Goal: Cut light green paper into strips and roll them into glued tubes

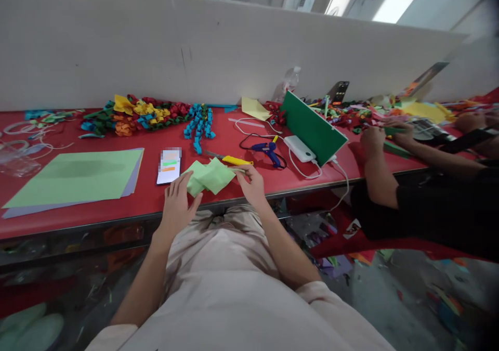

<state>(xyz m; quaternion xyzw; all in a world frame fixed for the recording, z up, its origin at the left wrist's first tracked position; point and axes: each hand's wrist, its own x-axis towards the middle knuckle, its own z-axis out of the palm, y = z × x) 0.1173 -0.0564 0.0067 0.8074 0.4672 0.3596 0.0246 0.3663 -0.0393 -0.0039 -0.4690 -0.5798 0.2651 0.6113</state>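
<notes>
Light green paper pieces, creased and overlapping, lie at the table's front edge between my two hands. My left hand rests at their left side, fingertips against the paper and thumb spread apart from the fingers. On the right, my right hand pinches the edge of the paper between thumb and fingers. Just behind the paper lies a yellow-handled cutter. A blue glue gun rests further right. Left of the paper is a phone with a lit screen.
Green and lilac sheets lie stacked on the left. Coloured paper chains and blue ones are at the back. A green board leans by a white power bank with cables. Another person's hands work at right.
</notes>
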